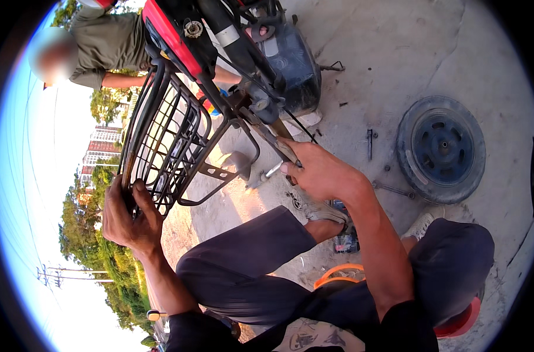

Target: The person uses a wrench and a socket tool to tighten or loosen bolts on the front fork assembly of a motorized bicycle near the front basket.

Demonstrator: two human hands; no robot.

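Observation:
My left hand [132, 214] is closed round the dark outer rail of a black wire rack [170, 138] on a red two-wheeler [170, 35]. Lower on the frame, my right hand [322, 170] wraps its fingers round the end of a worn grey metal bar [280, 145]. The fingers partly hide that bar, and I cannot make out whether it belongs to the frame. A short silver rod [273, 171] sticks out beside my right fingertips. A thin black cable [302, 127] runs just above that hand.
A loose wheel with tyre [442, 149] lies on the concrete at right. Near it are a long bolt [369, 144] and a wrench [394, 189]. A dark box [287, 70] stands beyond the frame. Another person [111, 50] is behind the vehicle. An orange ring [340, 268] lies near my legs.

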